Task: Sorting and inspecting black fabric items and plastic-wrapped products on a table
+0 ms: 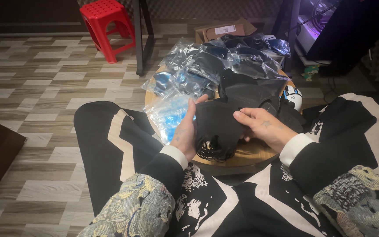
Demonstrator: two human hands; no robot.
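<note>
**Black masks over a round desk**

Wood-pattern floor, red stool (105, 24) at eleven o'clock. On the round wooden desk (246, 154), clear plastic packets (207, 66) pile toward twelve; cardboard box (224, 30) behind. Left hand (185, 129) and right hand (262, 127) both clamp a black mask stack (218, 127) at centre.

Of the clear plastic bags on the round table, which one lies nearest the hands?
The empty-looking bag with the blue tint, right beside the left hand; the other bags hold dark contents and lie farther back.

Bagged masks (216, 66) behind (tabletop (251, 154) crowded)
</note>
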